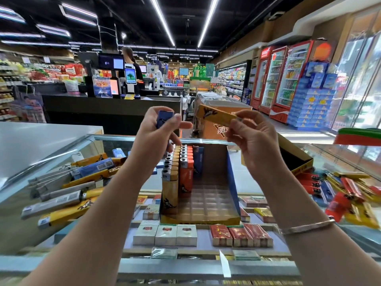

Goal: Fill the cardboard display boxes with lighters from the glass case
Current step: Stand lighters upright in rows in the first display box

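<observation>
Two hands are up: the left hand (159,129) holds one blue lighter (164,119); the right hand (252,139) holds one yellow lighter (216,116); one cardboard box (232,176) stands open; three red packs (240,235) and three white packs (165,235) sit below.

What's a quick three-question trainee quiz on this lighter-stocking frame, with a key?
1. True or false: the left hand holds a blue lighter.
2. What colour is the lighter pinched by the right hand? A red, B yellow, C grey.
3. Fill in: the standing lighters fill the ___ side of the cardboard display box, seen from the head camera.

Key: 1 true; 2 B; 3 left.
</observation>
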A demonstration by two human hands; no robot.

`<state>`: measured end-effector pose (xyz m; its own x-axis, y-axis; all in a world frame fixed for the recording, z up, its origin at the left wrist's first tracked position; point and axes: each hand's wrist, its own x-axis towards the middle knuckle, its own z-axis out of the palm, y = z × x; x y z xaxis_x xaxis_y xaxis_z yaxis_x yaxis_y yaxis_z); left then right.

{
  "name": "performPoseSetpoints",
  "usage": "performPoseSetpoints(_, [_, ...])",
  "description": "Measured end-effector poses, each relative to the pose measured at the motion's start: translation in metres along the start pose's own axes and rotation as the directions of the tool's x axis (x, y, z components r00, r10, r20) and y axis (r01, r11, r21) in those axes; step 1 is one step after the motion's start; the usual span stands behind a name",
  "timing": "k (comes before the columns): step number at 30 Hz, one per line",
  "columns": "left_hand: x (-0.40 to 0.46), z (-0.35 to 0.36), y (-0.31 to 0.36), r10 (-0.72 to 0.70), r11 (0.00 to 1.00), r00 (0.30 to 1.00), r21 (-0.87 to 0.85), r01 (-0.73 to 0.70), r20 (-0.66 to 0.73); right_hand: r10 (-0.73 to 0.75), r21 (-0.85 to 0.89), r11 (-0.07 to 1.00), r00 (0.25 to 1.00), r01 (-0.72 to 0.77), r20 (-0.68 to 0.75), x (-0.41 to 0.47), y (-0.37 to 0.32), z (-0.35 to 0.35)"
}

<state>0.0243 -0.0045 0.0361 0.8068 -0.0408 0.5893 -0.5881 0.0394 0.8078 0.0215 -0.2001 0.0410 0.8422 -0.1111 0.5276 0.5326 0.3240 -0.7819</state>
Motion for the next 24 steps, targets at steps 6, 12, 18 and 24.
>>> performPoseSetpoints(6, [0.001, 0.002, -0.001, -0.012, 1.000, 0.999, -0.010, 0.011, -0.037, -0.161, -0.568, 0.796, 0.978, 0.210, 0.136, 0.005, 0.002, -0.009])
performPoseSetpoints(12, [-0.001, 0.006, 0.000, 0.010, 1.000, 1.000, 0.004, -0.010, -0.017, -0.086, -0.849, 0.406, 0.939, 0.339, 0.334, -0.001, 0.014, -0.008])
performPoseSetpoints(18, [0.000, 0.007, -0.003, 0.018, 0.999, 1.000, -0.036, -0.018, 0.017, -0.043, -0.879, 0.358, 0.946, 0.315, 0.322, -0.001, 0.020, -0.011])
performPoseSetpoints(24, [0.001, 0.006, -0.007, 0.016, 1.000, 1.000, -0.003, -0.016, -0.012, -0.067, -0.890, 0.321, 0.945, 0.325, 0.322, 0.000, 0.023, -0.013])
